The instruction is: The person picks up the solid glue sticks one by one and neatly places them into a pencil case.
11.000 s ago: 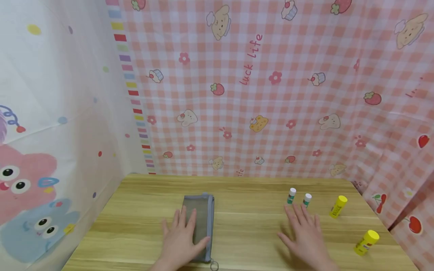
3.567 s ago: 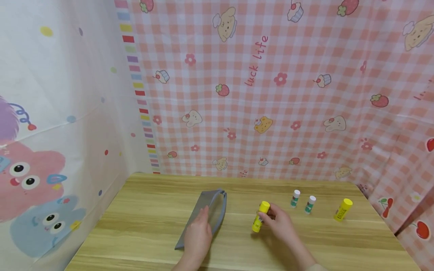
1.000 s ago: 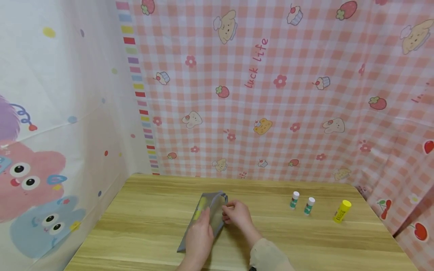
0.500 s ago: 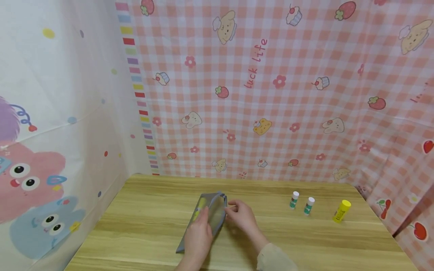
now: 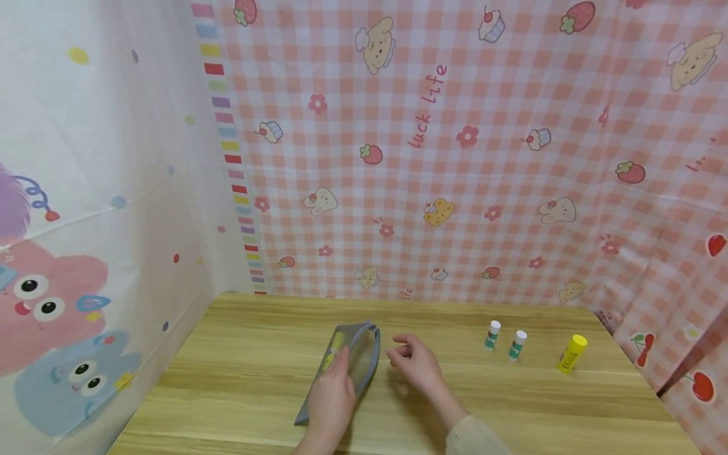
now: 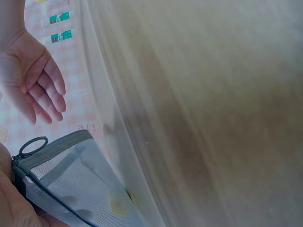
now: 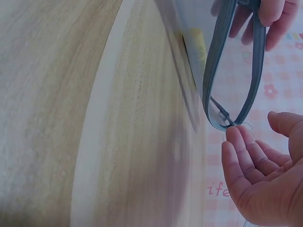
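In the head view, my left hand (image 5: 332, 395) holds a grey mesh zip pouch (image 5: 364, 366) tilted up off the table, its zipped mouth spread apart. Through the mesh shows a yellow glue stick (image 5: 338, 343) lying inside; the right wrist view shows the same glue stick (image 7: 194, 42) behind the zip. The pouch's zipper pull ring (image 6: 34, 145) hangs at a corner in the left wrist view. Just right of the pouch, my right hand (image 5: 419, 366) hovers with loosely bent fingers and nothing in it; its palm (image 6: 33, 71) faces the pouch.
Toward the right of the wooden table (image 5: 239, 354) stand two small white-capped green glue sticks, one (image 5: 493, 335) left of the other (image 5: 517, 345). Farther right is another yellow glue stick (image 5: 572, 354). A pink checked cloth (image 5: 341, 240) hangs behind the table.
The pouch, flat at first, was lifted and its mouth spread. The front yellow glue stick went from the right, in my right hand, into the pouch. My right hand has since drawn back rightward.
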`<state>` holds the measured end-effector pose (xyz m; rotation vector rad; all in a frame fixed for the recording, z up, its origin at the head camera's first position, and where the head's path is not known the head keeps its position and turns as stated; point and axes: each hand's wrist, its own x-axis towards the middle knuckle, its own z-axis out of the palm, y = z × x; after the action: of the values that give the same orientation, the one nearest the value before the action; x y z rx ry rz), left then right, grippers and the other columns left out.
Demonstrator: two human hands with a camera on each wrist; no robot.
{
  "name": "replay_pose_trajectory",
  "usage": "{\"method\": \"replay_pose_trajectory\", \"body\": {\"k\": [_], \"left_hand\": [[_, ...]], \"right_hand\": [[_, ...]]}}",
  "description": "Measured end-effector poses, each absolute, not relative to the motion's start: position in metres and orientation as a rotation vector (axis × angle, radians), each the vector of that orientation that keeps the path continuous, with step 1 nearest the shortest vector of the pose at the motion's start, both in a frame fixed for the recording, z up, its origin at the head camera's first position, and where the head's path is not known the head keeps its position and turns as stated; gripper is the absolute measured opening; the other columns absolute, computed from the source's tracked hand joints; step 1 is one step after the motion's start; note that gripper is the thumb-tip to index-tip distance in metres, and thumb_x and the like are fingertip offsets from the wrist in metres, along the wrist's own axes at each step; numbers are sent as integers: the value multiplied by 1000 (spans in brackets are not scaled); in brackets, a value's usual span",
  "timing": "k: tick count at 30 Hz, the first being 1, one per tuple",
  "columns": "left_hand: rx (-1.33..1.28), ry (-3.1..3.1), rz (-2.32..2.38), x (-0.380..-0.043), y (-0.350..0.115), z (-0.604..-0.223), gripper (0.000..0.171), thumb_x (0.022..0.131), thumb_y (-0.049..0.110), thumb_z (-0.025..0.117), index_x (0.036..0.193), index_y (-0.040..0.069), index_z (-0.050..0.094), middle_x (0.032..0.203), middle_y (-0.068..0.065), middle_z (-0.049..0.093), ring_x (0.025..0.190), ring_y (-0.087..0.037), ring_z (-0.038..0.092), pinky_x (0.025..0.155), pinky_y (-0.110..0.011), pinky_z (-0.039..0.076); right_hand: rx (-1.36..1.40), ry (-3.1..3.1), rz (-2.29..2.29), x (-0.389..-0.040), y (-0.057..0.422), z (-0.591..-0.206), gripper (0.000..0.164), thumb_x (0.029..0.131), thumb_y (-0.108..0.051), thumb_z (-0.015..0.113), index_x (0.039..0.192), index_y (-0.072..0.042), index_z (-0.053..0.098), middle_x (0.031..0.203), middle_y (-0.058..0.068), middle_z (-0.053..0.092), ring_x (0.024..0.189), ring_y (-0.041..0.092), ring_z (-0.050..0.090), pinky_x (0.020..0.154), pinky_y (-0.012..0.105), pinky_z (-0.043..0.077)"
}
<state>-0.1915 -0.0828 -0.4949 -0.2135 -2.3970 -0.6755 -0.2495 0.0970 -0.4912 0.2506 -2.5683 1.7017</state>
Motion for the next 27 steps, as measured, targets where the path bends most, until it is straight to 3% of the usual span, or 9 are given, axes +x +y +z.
{"method": "replay_pose_trajectory", "body": {"k": [16,23,27], "left_hand": [[-215,-2384,-695,-192,-83,-497,45,77,-12,65,122,-8,62,113,-25,68,84,-38,72,56,-39,60],[-218,-2377,-692,-192,-83,-498,46,76,-12,66,121,-8,62,112,-26,68,76,-36,72,50,-34,57],[-210,-2389,-696,-192,-83,-498,45,77,-12,65,122,-7,63,114,-25,68,82,-37,72,55,-37,59]], "right_hand": [[149,-2534,1631,-242,123,-483,34,93,-11,68,123,4,60,92,7,72,78,17,67,69,29,56],[107,-2519,1626,-238,138,-483,35,93,-10,69,124,5,60,93,9,72,80,18,67,70,27,55],[78,-2527,1607,-235,144,-485,36,92,-11,69,123,4,61,94,10,72,82,19,66,73,28,55]]}}
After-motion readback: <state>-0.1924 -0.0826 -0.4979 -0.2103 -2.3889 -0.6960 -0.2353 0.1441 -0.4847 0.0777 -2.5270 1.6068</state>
